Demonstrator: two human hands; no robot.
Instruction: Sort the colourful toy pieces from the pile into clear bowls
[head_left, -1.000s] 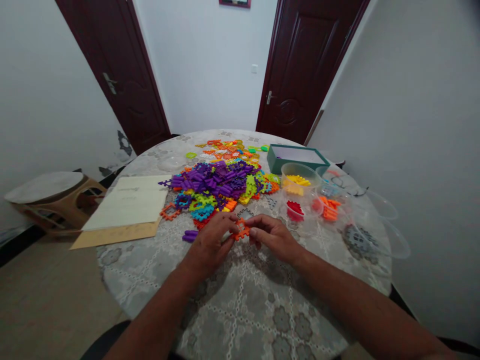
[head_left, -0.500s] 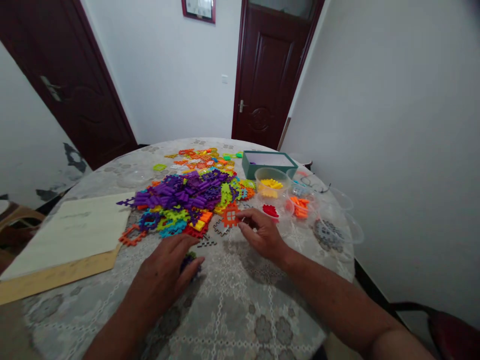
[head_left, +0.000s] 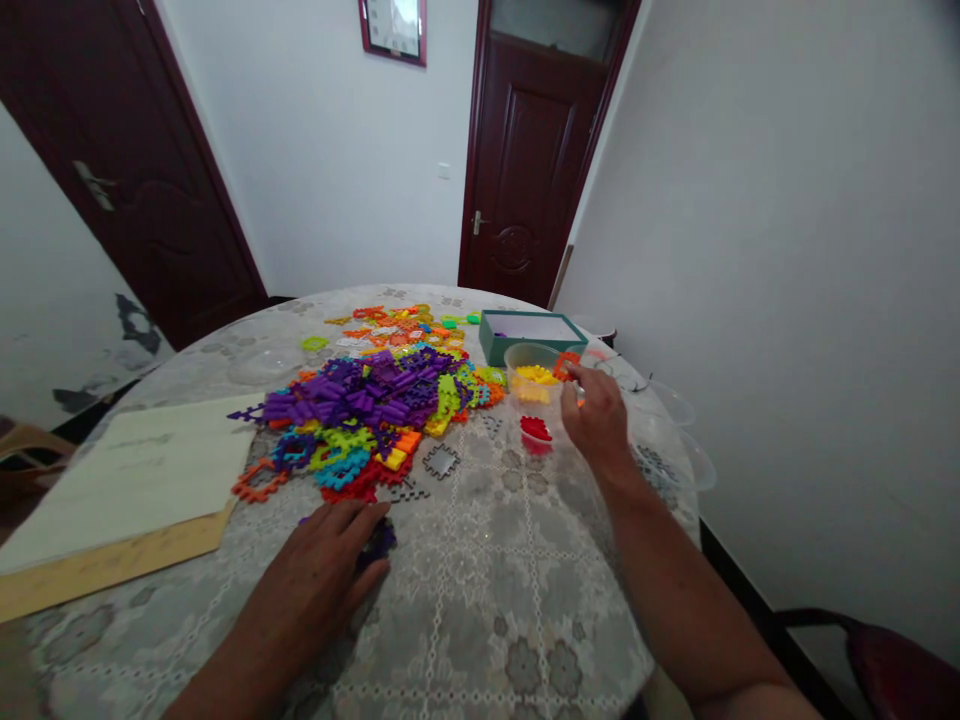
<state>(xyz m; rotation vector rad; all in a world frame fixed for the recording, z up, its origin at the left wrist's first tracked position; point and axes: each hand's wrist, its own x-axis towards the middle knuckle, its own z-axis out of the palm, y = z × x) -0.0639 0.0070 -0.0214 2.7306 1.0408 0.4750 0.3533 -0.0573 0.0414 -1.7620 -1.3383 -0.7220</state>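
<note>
Above a clear plastic bowl (head_left: 531,395), the right hand (head_left: 596,415) pinches an orange interlocking piece (head_left: 566,365). The left hand (head_left: 315,570) lies open against a purple piece (head_left: 381,542).

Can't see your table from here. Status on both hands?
Right grip: orange piece, by clear bowl. Left grip: on purple pieces. Nothing in the way.

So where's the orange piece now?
In the head view, the orange piece is held in the right hand, at the right rim of the clear bowl of yellow pieces.
</note>
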